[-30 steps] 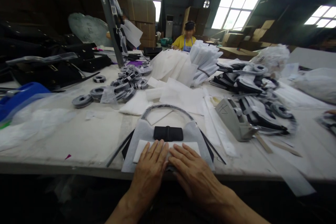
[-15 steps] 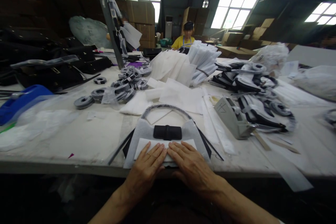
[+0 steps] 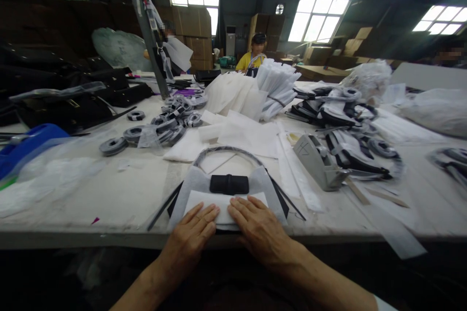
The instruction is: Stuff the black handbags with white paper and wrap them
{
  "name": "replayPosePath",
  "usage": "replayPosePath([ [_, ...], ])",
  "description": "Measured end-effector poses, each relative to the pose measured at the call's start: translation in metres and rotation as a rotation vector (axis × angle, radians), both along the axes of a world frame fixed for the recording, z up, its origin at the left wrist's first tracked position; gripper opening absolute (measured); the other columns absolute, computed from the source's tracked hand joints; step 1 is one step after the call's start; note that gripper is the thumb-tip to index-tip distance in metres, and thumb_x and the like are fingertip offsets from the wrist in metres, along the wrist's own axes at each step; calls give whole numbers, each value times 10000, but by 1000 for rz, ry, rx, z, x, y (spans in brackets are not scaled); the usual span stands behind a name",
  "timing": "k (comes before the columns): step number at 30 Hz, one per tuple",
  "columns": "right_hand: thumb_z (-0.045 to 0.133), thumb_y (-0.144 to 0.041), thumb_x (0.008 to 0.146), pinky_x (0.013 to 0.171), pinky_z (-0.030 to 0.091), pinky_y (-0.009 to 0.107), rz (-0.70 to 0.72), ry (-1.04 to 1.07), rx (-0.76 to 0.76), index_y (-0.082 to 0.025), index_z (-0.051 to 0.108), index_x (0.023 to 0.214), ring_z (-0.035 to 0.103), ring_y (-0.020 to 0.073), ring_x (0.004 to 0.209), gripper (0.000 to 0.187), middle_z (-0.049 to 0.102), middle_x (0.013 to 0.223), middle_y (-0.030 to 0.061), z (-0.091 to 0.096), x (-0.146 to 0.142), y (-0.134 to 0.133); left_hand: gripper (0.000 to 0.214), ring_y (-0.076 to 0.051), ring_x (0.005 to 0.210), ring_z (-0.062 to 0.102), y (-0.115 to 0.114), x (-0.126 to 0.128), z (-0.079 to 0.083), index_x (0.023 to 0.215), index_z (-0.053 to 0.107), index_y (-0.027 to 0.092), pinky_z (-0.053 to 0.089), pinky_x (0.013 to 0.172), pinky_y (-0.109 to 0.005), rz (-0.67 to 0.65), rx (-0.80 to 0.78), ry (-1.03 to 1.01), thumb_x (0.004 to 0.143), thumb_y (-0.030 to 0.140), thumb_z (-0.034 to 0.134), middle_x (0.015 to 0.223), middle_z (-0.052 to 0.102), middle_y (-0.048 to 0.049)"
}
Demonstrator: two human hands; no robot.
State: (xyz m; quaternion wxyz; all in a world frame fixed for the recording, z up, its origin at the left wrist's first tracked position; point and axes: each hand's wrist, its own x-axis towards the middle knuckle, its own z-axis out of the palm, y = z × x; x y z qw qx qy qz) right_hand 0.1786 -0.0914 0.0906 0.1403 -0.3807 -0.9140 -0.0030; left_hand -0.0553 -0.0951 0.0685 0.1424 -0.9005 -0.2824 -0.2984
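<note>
A black handbag (image 3: 282,200) lies at the table's front edge, mostly covered by a pale sheet of wrapping (image 3: 261,181). Its wrapped handle (image 3: 226,148) arches away from me. The black flap tab (image 3: 229,184) shows in the middle. Below the tab lies a folded white foam sheet (image 3: 221,200). My left hand (image 3: 190,233) rests flat on the sheet's left part, fingers stretched out. Flat on its right part lies my right hand (image 3: 257,226), fingers extended. A dark strap end sticks out on each side of the bag.
A grey tape dispenser (image 3: 316,163) stands to the right, near wrapped black straps. Coiled grey straps (image 3: 113,146) and white foam sheets (image 3: 235,92) lie farther back. At left are a blue object (image 3: 32,143) and stacked black bags (image 3: 65,107). A person in yellow (image 3: 251,60) is across the table.
My left hand has slid left and toward me, widening the gap between my hands. The right hand stays on the foam sheet. The whole view has shifted slightly.
</note>
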Motion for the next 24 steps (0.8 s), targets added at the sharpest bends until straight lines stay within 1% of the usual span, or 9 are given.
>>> replayPosePath([
  [4,534,-151,925,1051,437,436,-28,-4,200,-119,553,1278,571,262,1218,354,626,1318,125,-15,-6,-3,368,-233,1189,597,-12,18,-8,1222,588,111,381,1102,-422,186,76,171,933,108,359,1227,662,-140],
  [7,510,-139,929,1064,419,438,-75,-30,318,-67,551,1274,561,278,1226,354,627,1297,172,-28,-15,-9,405,-270,1157,602,-16,32,-22,1252,570,76,364,1084,-444,288,185,211,938,136,323,1193,663,-157],
  [10,503,-159,927,1069,410,451,-119,-59,378,-15,518,1303,538,315,1248,403,603,1305,225,-38,-22,-13,413,-287,1149,589,-14,37,-32,1221,593,81,359,1070,-466,334,235,198,943,145,294,1162,658,-154],
  [12,484,-177,938,1066,417,453,-117,-70,385,-12,494,1329,521,322,1265,425,586,1327,228,-43,-23,-12,404,-280,1140,581,-9,33,-33,1212,600,108,363,1051,-460,318,241,203,944,140,298,1157,652,-135],
  [14,472,-173,946,1060,428,443,-114,-59,390,-25,492,1329,526,306,1259,411,593,1325,213,-44,-23,-8,371,-260,1118,576,-2,28,-30,1211,597,150,376,1016,-434,256,225,241,946,142,338,1154,650,-98],
  [17,480,-145,943,1031,452,417,-109,-31,404,-51,527,1279,565,278,1204,352,626,1279,186,-44,-21,-1,310,-224,1059,577,9,21,-22,1183,592,205,398,971,-400,195,147,238,937,131,418,1121,654,-51],
  [20,494,-142,940,981,481,400,-107,-16,417,-70,564,1212,598,271,1142,290,653,1224,171,-43,-21,5,269,-206,984,585,14,18,-18,1151,585,223,432,924,-373,168,65,185,922,131,479,1078,658,-36],
  [22,500,-145,936,957,491,401,-113,6,437,-72,578,1173,613,273,1105,260,668,1189,164,-43,-23,7,281,-204,965,592,15,18,-19,1160,578,213,444,908,-363,148,86,169,920,115,469,1072,657,-45],
  [24,502,-148,933,951,490,400,-106,31,467,-71,580,1159,616,273,1091,251,672,1176,157,-45,-24,8,308,-211,979,601,16,16,-21,1167,579,186,447,917,-365,140,165,147,921,84,425,1078,658,-64],
])
